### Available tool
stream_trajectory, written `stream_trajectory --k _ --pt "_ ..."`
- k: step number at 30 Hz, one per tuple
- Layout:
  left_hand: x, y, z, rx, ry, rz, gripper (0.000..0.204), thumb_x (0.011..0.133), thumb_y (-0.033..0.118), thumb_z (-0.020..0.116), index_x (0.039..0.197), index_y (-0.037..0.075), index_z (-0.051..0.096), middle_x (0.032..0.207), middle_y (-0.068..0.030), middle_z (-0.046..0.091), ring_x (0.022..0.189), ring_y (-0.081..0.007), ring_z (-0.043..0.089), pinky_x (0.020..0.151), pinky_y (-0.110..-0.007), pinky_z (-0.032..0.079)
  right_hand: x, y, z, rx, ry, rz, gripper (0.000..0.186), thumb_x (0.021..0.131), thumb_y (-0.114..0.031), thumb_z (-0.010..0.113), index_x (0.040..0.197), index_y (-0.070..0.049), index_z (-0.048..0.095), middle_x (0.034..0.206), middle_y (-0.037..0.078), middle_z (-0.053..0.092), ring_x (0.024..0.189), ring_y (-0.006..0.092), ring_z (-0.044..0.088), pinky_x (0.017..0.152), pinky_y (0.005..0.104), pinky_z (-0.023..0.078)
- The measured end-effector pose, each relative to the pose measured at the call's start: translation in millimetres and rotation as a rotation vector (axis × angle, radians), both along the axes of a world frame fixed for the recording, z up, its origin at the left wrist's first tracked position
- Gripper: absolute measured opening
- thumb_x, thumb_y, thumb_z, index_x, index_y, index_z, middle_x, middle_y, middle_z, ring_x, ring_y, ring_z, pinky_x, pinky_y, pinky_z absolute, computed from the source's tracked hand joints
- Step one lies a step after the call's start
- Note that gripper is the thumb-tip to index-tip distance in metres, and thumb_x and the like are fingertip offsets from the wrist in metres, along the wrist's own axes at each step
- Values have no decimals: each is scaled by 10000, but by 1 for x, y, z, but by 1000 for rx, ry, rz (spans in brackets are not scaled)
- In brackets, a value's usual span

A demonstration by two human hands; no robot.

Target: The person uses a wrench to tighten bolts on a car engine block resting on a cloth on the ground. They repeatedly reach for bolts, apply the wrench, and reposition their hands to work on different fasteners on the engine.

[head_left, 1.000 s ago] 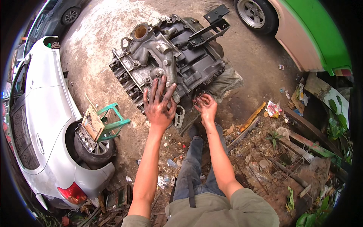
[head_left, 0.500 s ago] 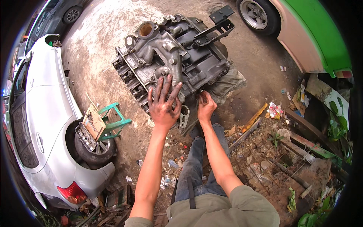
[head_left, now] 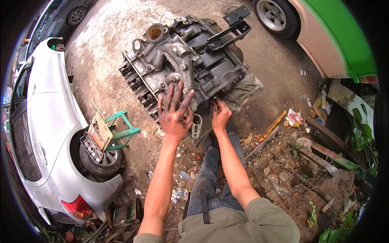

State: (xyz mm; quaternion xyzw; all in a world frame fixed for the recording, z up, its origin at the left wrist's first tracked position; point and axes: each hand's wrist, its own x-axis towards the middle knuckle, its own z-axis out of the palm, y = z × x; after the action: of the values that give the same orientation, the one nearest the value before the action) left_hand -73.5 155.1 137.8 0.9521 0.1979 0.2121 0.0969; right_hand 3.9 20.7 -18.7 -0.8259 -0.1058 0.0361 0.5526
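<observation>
An oily engine assembly (head_left: 214,69) with a cast metal manifold (head_left: 176,56) and a black bracket (head_left: 235,16) fills the upper middle, on a grimy cover sheet (head_left: 247,91). My left hand (head_left: 175,117) rests with spread fingers on its near left part, over the manifold's lower end. My right hand (head_left: 221,117) is pinched at the lower right edge, around something small that I cannot make out. A slotted metal plate (head_left: 197,123) hangs between both hands, below the engine.
A silver car (head_left: 48,129) lines the left, beside a teal stool (head_left: 125,121) with a board and metal part. A green and pink vehicle (head_left: 332,36) stands upper right. Planks (head_left: 316,158), wire mesh and litter cover the ground at lower right.
A second ago a thin metal tool showed in my right fingers; that hand has since moved up against the engine's edge, hiding it. My left hand stays on the engine.
</observation>
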Motion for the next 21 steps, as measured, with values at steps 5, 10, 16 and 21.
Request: stream_trajectory --k 5,10,16,21 --pt "0 0 0 -6 -6 -1 573 773 86 641 1325 236 619 1500 -54 501 1405 -273 440 1138 -485 305 4 1 3 -39 -76 47 251 859 49 632 1105 49 680 971 203 680 871 391 661 778 389 522" --pt "0 0 -2 -15 -1 15 593 769 108 628 1333 290 622 1506 -32 497 1406 -264 440 1136 -477 305 12 -1 16 -193 -86 193 209 878 54 600 1075 60 670 938 232 661 845 341 684 740 386 528" --pt "0 1 -2 -21 -10 21 600 773 120 625 1339 316 620 1512 -19 490 1406 -259 439 1133 -469 307 43 -18 19 703 1241 310 144 1007 -81 563 996 51 619 867 118 667 780 218 693 683 311 576" --pt "0 -1 0 0 -10 12 577 766 79 638 1318 247 628 1491 -45 513 1395 -275 454 1128 -478 324 56 -30 11 1204 1722 163 169 1013 -124 569 1042 40 598 916 116 657 755 204 669 683 298 595"
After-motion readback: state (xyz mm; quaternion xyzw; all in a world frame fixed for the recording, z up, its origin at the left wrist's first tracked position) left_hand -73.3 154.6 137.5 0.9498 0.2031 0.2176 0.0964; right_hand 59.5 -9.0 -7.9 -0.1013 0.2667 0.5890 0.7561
